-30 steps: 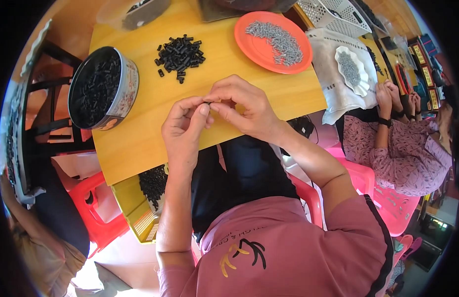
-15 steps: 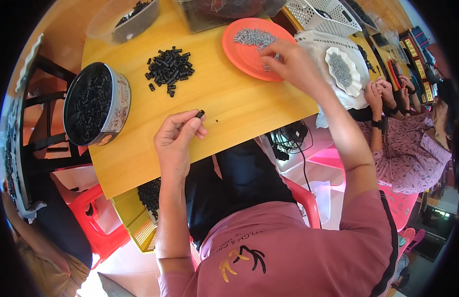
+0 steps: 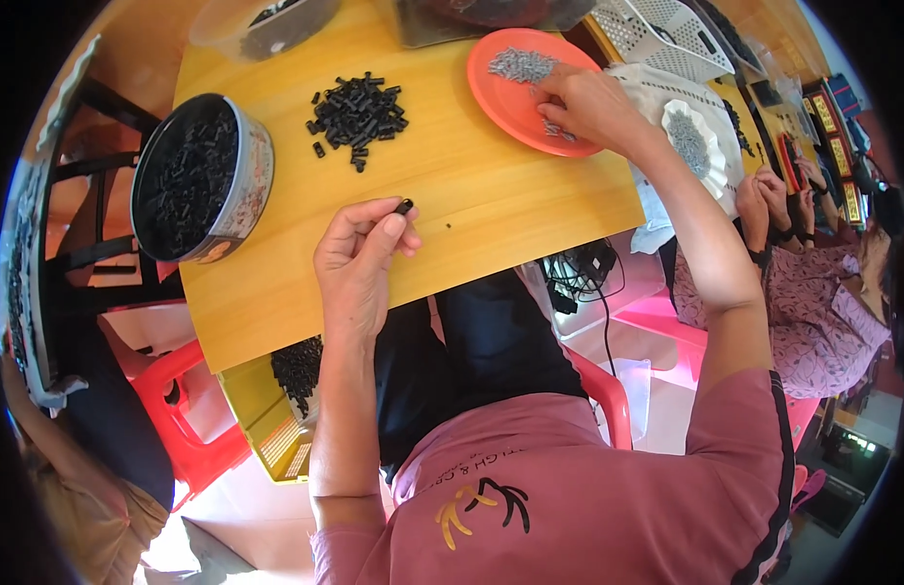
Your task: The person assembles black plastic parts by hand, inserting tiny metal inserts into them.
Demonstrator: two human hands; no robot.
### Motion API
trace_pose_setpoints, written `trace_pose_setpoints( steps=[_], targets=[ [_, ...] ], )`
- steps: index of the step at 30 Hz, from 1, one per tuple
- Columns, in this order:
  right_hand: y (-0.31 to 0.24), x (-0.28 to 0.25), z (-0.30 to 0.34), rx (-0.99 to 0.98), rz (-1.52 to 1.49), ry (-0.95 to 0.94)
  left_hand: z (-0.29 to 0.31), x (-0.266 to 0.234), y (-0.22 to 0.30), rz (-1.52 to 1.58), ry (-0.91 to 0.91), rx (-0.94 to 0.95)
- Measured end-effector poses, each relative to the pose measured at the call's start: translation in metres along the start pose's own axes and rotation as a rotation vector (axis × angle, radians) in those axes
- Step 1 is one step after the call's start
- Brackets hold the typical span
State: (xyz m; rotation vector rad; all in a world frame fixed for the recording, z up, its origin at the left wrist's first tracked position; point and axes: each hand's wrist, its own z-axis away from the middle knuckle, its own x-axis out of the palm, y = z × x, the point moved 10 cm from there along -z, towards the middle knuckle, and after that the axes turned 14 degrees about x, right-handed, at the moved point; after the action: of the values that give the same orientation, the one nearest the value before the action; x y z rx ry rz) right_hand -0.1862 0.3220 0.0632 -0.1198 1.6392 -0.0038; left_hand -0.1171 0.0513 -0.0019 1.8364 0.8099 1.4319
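Observation:
Between the thumb and fingers of my left hand (image 3: 359, 255) is a small black plastic cylinder (image 3: 404, 207), its end pointing up and away from me above the near part of the table. My right hand (image 3: 593, 109) is over an orange-red plate (image 3: 491, 102), fingers bent down and pinched near its right side. Whatever lies between those fingertips is hidden. Small grey pieces, perhaps screws (image 3: 522, 65), form a heap on the plate's far side, and a few lie by my right fingers. A loose pile of similar black cylinders (image 3: 357, 109) rests on the table left of the plate.
A round tub (image 3: 255, 185) full of black parts stands at the table's left. Clear plastic bins sit along the far edge. Right of the plate, a white scalloped dish (image 3: 707, 125) of grey pieces lies on cloth, near a white basket (image 3: 656, 39). Another person's hands (image 3: 761, 200) work beyond.
The whole view has shifted slightly, moving the table and its contents right in the picture. My right hand has dipped toward the grey pieces on the plate; my left keeps its black cylinder.

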Motion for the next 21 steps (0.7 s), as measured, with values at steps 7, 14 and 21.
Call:
trace_pose_setpoints(
  steps=[7, 14, 21],
  targets=[
    [0.004, -0.013, -0.005, 0.109, -0.14, 0.01, -0.001, 0.001, 0.001, 0.029, -0.019, 0.009],
    [0.043, 0.003, -0.009, 0.332, -0.789, -0.041, 0.0, 0.001, 0.0, 0.025, -0.02, 0.015],
    [-0.01, 0.015, 0.012, 0.31, -1.41, -0.389, -0.001, 0.001, 0.001, 0.014, -0.017, 0.013]
  ],
)
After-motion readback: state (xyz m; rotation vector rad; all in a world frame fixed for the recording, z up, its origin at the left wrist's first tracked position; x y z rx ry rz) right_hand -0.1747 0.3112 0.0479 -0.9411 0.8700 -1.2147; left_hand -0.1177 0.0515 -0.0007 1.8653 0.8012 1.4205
